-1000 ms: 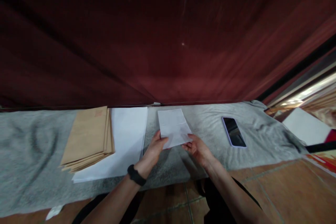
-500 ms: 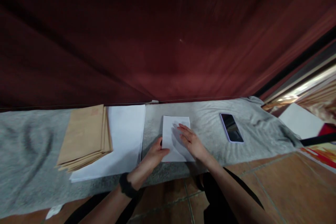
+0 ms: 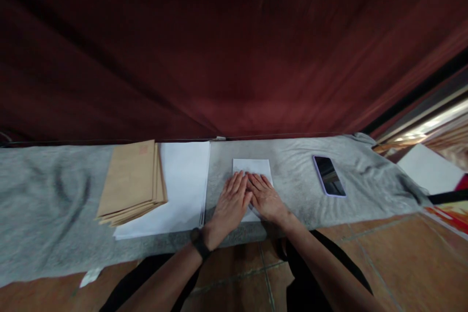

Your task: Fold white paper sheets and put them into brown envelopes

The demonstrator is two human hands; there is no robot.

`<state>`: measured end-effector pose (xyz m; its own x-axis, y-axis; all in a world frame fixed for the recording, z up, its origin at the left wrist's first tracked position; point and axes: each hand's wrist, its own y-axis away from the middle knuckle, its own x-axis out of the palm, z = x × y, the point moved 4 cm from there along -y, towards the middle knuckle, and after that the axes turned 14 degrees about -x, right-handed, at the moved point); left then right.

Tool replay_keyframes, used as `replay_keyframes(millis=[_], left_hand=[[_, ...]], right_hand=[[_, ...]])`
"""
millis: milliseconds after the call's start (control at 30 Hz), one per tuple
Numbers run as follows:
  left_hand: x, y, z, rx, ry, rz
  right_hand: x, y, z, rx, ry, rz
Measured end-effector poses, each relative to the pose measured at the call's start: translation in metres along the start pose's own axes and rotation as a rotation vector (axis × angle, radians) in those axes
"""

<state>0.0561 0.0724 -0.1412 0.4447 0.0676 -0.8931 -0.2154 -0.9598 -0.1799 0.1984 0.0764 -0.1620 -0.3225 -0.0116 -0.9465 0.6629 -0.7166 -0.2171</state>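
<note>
A folded sheet of white paper (image 3: 252,165) lies on the grey cloth in front of me. My left hand (image 3: 233,200) rests flat on its left part, fingers stretched out and pointing away from me. Beside it, my right hand (image 3: 266,199) lies flat on the right part, and the two hands touch near the middle. Most of the paper is covered by them; its far edge and a strip at the near edge show. To the left, a stack of larger white sheets (image 3: 186,175) lies partly under a pile of brown envelopes (image 3: 130,175).
The grey cloth (image 3: 292,156) covers a long, low surface against a dark red curtain (image 3: 234,68). A phone (image 3: 329,176) in a light purple case lies on the right. Reddish floor tiles (image 3: 413,248) run along the near edge. A white panel (image 3: 429,168) stands far right.
My left hand has moved from the paper's left edge onto its top and flattened beside the right hand. The right hand has come slightly nearer. The view has shifted a little.
</note>
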Motion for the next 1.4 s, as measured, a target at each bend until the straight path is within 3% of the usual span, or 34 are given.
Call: replay_keyframes(millis=[100, 200, 467, 967, 1100, 1267, 1400], left_hand=[[0.018, -0.006, -0.005, 0.001, -0.057, 0.005], [0.024, -0.013, -0.001, -0.033, -0.09, -0.017], [0.026, -0.026, 0.012, -0.105, -0.162, -0.051], [0.014, -0.024, 0.032, -0.225, -0.302, -0.017], [0.01, -0.014, 0.021, -0.201, -0.232, -0.073], [0.019, 0.02, -0.009, 0.073, -0.152, -0.02], [0.022, 0.037, -0.005, 0.14, -0.181, 0.05]], right_hand=[[0.003, -0.001, -0.004, 0.021, 0.017, 0.007], [0.004, -0.001, -0.013, 0.063, 0.036, -0.002], [-0.003, 0.005, -0.042, 0.219, 0.078, -0.069], [-0.013, 0.031, -0.069, 0.345, 0.162, -0.059], [-0.017, 0.033, -0.054, 0.326, 0.164, -0.106], [-0.005, 0.029, -0.001, 0.107, 0.082, -0.082], [-0.002, 0.037, 0.016, 0.061, 0.076, -0.027]])
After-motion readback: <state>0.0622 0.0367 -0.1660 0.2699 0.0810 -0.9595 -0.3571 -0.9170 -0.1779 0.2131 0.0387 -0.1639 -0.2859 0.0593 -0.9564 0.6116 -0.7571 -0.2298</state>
